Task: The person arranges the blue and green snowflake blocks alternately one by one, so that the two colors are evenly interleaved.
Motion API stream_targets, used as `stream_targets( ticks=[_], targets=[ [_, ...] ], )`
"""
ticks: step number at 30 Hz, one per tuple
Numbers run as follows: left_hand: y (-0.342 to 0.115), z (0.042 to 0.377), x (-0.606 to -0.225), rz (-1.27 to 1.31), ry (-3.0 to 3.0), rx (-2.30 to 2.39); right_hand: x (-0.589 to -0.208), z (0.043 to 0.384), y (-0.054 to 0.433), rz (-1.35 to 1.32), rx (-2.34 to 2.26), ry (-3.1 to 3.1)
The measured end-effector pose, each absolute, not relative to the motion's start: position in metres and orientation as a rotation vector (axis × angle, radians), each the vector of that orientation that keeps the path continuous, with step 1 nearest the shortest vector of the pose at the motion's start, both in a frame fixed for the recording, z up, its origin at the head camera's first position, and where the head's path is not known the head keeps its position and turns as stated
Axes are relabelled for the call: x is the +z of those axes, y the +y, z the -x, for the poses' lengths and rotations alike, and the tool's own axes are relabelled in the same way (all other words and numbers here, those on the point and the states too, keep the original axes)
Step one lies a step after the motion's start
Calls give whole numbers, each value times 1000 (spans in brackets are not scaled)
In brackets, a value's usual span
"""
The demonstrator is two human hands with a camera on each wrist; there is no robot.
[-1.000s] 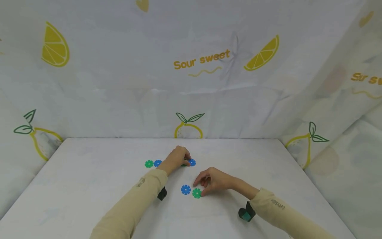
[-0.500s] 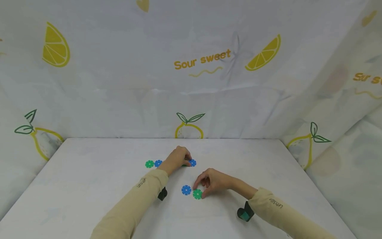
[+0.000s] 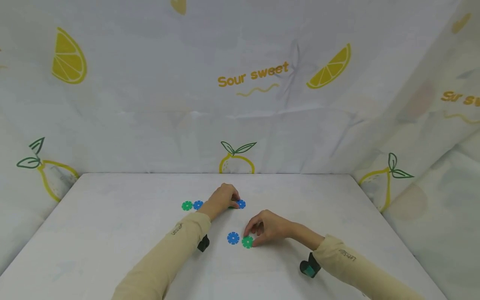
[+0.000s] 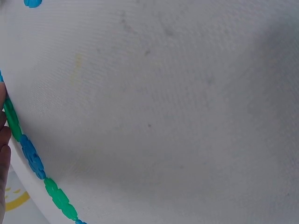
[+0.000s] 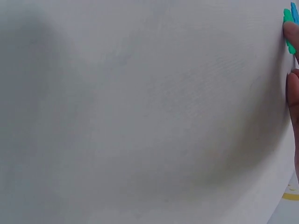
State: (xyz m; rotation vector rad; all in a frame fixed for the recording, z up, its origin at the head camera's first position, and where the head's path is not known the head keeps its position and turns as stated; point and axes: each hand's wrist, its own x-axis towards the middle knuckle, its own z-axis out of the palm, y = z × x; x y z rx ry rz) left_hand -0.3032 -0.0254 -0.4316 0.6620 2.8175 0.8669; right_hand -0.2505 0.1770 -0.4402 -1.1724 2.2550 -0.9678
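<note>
A row of toothed, flower-shaped plastic discs lies toward the far side of the table. At its left end are a green disc (image 3: 187,206) and a blue disc (image 3: 198,205); a blue disc (image 3: 241,204) ends it on the right. My left hand (image 3: 222,198) covers the row's middle, its thumb and finger pinching near that right end. In the left wrist view the green disc (image 4: 60,198) and its neighbours form a line. Closer in, my right hand (image 3: 271,227) pinches a loose green disc (image 3: 247,242) between thumb and finger. Just left of it lies a loose blue disc (image 3: 233,238).
The white table (image 3: 112,233) runs back to a hanging cloth (image 3: 150,125) printed with lemons. Dark wrist-worn devices show below both forearms, one of them the right wrist's device (image 3: 310,265).
My right index finger has come onto the loose green disc's upper edge, and the disc has shifted very slightly. My left hand and the row stay where they were.
</note>
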Motion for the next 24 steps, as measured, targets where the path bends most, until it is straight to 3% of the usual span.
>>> stream_targets(
  ticks=[18, 24],
  targets=[
    [-26, 304, -432, -662, 2822, 870, -443, 246, 178, 1298, -1033, 2269],
    [-26, 303, -431, -703, 2834, 872, -444, 246, 183, 1213, -1155, 2298]
  ],
)
